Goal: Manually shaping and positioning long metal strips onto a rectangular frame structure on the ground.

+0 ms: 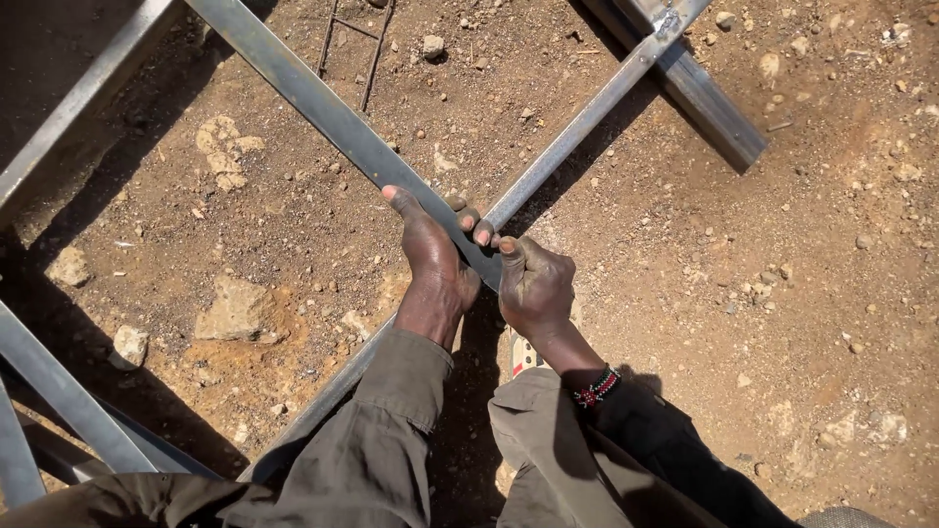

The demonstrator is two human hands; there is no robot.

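Two long grey steel bars cross in the middle of the head view over bare brown earth. One flat bar (313, 98) runs from the upper left down to the crossing. The other bar (577, 127) runs from the upper right down to the lower left. My left hand (435, 259) wraps around the flat bar right at the crossing, thumb stretched along it. My right hand (536, 284) grips the same spot from the right, fingers curled over the bar's edge. A beaded wristband (597, 388) sits on my right wrist.
More steel bars lie about: a thick one (704, 98) at the upper right, a frame bar (78, 98) at the upper left, others (59, 401) at the lower left. A small rebar ladder (354, 44) lies at the top. Stones (235, 308) dot the ground.
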